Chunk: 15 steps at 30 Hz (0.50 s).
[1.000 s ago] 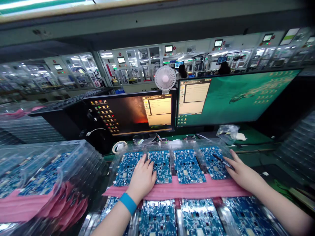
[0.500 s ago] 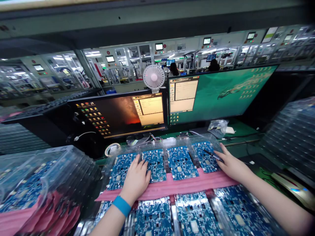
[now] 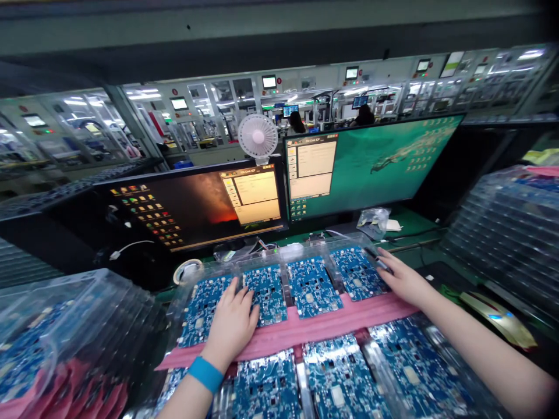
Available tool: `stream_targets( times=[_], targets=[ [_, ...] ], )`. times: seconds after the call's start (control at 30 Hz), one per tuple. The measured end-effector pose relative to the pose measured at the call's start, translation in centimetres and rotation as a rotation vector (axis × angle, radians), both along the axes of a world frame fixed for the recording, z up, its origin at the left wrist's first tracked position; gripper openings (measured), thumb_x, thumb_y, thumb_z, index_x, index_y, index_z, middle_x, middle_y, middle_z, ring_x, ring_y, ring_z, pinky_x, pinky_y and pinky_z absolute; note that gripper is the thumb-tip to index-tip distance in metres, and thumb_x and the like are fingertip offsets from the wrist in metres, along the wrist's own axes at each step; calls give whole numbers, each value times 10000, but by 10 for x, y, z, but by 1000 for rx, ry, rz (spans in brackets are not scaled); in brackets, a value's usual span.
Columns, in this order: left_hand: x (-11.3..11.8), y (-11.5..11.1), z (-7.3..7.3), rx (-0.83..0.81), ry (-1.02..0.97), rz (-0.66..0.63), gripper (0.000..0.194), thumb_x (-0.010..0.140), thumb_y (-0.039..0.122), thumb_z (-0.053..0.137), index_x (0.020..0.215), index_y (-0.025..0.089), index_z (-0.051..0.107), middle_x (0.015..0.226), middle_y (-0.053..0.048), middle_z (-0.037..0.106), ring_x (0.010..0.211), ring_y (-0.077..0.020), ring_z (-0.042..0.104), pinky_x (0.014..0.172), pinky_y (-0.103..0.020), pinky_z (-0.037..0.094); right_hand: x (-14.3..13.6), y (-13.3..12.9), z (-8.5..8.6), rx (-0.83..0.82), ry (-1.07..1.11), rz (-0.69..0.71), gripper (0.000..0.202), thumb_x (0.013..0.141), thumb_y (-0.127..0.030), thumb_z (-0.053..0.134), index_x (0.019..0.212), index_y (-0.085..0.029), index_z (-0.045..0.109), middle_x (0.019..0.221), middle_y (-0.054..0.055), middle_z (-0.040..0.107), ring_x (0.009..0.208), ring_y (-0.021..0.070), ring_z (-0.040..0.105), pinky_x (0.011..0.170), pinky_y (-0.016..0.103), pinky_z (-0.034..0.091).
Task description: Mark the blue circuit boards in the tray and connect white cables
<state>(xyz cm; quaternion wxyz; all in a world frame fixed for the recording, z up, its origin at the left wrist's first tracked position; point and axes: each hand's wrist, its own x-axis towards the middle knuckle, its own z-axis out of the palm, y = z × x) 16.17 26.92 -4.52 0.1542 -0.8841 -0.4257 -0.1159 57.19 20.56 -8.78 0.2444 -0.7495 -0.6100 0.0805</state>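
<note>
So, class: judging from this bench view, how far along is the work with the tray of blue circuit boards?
Done: four blue circuit boards sit in the clear tray, with a pink foam sheet under their near edge. In hand: the left hand presses flat on the boards; the right hand, holding a pen, rests at the tray's right end. Left: more boards lie exposed nearer the camera.

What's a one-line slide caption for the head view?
Left hand flat on blue circuit boards in a clear tray; right hand with a pen at the tray's right end.
</note>
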Motion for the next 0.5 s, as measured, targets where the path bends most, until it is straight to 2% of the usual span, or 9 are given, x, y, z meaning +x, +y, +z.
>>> stream_targets(
  times=[0.1, 0.2, 0.27, 0.33, 0.5],
  targets=[
    [-2, 2, -1, 3, 27, -9, 372, 816, 329, 435, 1028, 75, 606, 1064, -126, 598, 1208, -350, 305, 958, -487, 327, 32, 2, 2, 23, 10, -180, 404, 872, -332, 279, 1179, -157, 476, 1203, 55, 480, 1117, 177, 432, 943, 257, 346],
    [-3, 3, -2, 6, 35, -12, 374, 819, 327, 432, 1033, 74, 604, 1064, -121, 600, 1205, -353, 305, 949, -491, 332, 70, 1, -4, -81, 11, -341, 330, 872, -331, 340, 1046, -145, 550, 976, 80, 589, 898, 206, 552, 785, 316, 435],
    [-3, 4, -2, 6, 38, -11, 372, 822, 328, 428, 1029, 76, 607, 1065, -117, 600, 1206, -355, 302, 949, -495, 328, 90, 0, -13, -196, 7, -359, 258, 858, -329, 433, 938, -132, 579, 822, 55, 600, 757, 177, 568, 701, 310, 452],
    [-3, 4, -2, 1, 40, -7, 368, 823, 328, 426, 1024, 79, 609, 1066, -114, 601, 1206, -355, 301, 947, -498, 327, 102, 0, -24, -302, -7, -337, 230, 849, -335, 496, 886, -123, 577, 750, 23, 578, 680, 137, 553, 665, 292, 456],
    [-2, 3, 0, -8, 35, -14, 361, 818, 334, 436, 1013, 87, 614, 1057, -115, 604, 1203, -354, 308, 948, -493, 331, 108, 8, -48, -419, -67, -281, 232, 857, -343, 515, 820, -120, 569, 692, -6, 546, 625, 108, 533, 635, 274, 460]
  ],
)
